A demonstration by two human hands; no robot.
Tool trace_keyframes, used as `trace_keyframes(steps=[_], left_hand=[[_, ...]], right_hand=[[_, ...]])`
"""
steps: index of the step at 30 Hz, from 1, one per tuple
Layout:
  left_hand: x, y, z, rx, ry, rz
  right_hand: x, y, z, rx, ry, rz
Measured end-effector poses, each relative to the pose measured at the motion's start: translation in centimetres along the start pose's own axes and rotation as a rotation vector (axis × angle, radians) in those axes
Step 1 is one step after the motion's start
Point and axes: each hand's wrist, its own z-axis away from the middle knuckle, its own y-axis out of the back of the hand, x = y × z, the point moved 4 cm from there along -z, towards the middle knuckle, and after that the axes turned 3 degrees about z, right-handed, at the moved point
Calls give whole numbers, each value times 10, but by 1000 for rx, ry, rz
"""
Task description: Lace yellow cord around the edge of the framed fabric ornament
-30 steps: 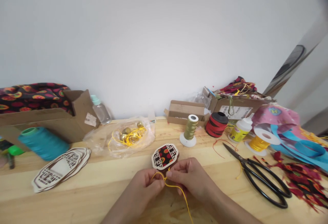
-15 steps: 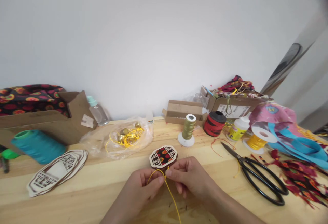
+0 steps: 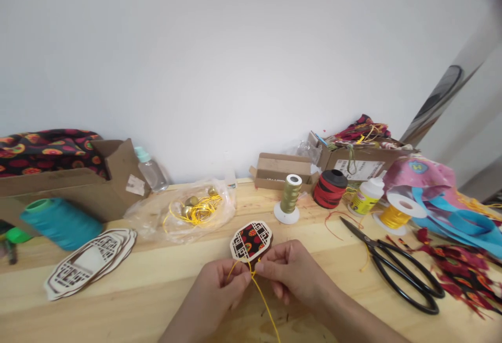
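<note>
A small wooden fretwork plaque [image 3: 251, 240] with dark patterned cloth in its centre lies just beyond my fingertips. Yellow cord [image 3: 265, 305] comes from its near edge, crosses between my hands and trails down toward me. My left hand [image 3: 223, 286] pinches a looped part of the cord between thumb and forefinger. On the other side, my right hand [image 3: 289, 269] pinches the cord close to where the strands cross. The curled fingers of both hands hide part of the cord and the plaque's near edge.
Black-handled scissors [image 3: 406, 270] lie right of my hands, by cloth scraps [image 3: 458, 270]. Beyond stand an olive thread spool [image 3: 291, 196], a red cord spool [image 3: 330, 190] and a glue bottle [image 3: 365, 196]. Left are wooden cut-outs [image 3: 72, 275], a teal thread cone [image 3: 63, 223] and a bag of bells [image 3: 196, 209].
The yellow loop near my left thumb has become smaller, and the crossing of the strands has drawn tighter. Both hands stay nearly in place; the view has shifted slightly.
</note>
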Motion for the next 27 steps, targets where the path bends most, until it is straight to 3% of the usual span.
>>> trace_keyframes(steps=[6, 12, 14, 18, 27], left_hand=[[9, 5, 5, 48, -89, -61], [32, 26, 15, 363, -344, -354], [34, 22, 16, 308, -410, -471], [31, 8, 16, 166, -385, -574], [32, 1, 17, 171, -407, -580]], right_hand=[[3, 2, 0, -5, 8, -10], [1, 3, 0, -28, 22, -21], [1, 3, 0, -49, 25, -47], [0, 3, 1, -96, 46, -75], [2, 3, 0, -132, 54, -90]])
